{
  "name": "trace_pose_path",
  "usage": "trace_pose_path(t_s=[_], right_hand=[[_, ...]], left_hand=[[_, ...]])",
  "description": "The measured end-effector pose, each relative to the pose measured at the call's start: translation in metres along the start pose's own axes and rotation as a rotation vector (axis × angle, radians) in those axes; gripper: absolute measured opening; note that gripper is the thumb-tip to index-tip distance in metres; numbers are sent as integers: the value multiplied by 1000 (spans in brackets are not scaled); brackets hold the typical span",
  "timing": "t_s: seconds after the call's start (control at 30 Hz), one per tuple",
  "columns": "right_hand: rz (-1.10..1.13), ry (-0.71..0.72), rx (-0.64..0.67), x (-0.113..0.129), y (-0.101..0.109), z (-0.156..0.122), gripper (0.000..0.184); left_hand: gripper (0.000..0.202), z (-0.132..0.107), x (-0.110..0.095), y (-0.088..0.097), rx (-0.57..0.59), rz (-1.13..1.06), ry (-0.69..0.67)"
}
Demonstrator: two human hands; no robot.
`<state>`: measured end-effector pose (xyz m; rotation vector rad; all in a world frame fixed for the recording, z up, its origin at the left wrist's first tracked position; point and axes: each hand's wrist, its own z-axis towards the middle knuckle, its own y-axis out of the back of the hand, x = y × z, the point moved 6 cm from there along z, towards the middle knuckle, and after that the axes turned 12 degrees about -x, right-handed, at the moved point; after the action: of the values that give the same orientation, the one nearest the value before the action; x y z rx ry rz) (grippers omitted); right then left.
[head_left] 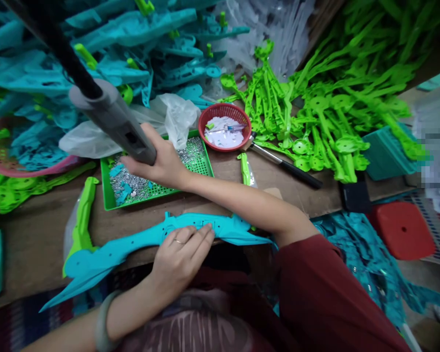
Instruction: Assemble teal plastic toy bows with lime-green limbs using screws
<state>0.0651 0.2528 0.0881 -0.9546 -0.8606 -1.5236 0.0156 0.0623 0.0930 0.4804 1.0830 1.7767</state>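
My right hand (pixel 163 159) is wrapped around a grey electric screwdriver (pixel 119 124), which hangs tilted from a black cord. It is above a green tray (pixel 157 198) of small screws and blue scraps. My left hand (pixel 183 252) presses on a long, curved blue plastic shell (pixel 135 240) at the table's front edge, its fingers together along the near side and its thumb hidden. At the shell's left end, a green plastic piece with a translucent blade (pixel 82 220) touches it. The right forearm passes over the shell's right part.
A red basket (pixel 225 110) of white pieces stands behind the tray. Beside it lies a black-handled hammer (pixel 284 164). Green parts (pixel 315 112) are heaped at the right, blue parts (pixel 132 34) at the back left. A red stool (pixel 403 230) stands at the right.
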Motion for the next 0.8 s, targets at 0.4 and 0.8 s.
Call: trace_pose_path(t_s=[0.4, 0.8], right_hand=[[-21, -4, 9, 0, -3, -2, 38], [140, -4, 23, -34, -8, -15, 36]], left_hand=[[38, -12, -10, -13, 61, -53, -34], [33, -9, -26, -16, -39, 186, 63]])
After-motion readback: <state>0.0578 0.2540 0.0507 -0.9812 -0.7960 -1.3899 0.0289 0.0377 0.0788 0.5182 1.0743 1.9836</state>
